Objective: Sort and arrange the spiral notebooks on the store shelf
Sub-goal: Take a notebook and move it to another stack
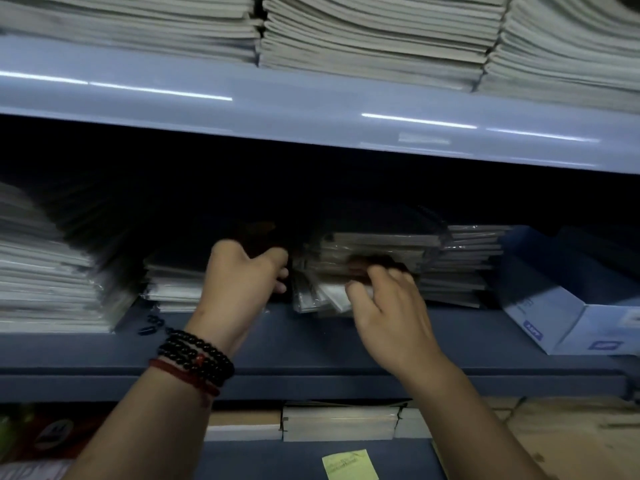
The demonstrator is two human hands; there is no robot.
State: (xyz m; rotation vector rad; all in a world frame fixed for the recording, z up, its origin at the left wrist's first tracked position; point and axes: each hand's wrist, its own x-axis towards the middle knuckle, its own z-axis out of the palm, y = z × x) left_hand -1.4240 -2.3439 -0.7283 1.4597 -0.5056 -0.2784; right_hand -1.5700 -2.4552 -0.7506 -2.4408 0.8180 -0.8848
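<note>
On the middle shelf [311, 341], the plastic-wrapped spiral notebooks lie in flat stacks, and both hands reach in among them. The middle stack [377, 242] sits straight ahead of the right hand [388, 306]. At its foot, a few tilted notebooks [323, 297] lean on edge against the front of the stack. The right hand's fingers curl over the top of these leaning ones and its thumb closes on their near side, so it pinches them.

The left hand [242, 275] is just to the left of them, in the dark gap between the middle stack and a lower left stack [173, 282]. Its wrist is bent upward, the back of the hand faces the camera, and its fingers are curled into the gap. It may be holding something dark there, but blur and shadow hide it, so I cannot tell whether it grips anything.

Both forearms rise from the bottom of the view and angle inward. The left wrist wears a black beaded bracelet [197, 356] with a red cord.

A further stack [464, 265] stands touching the right side of the middle one. Beyond it sits a blue box [554, 306].
</note>
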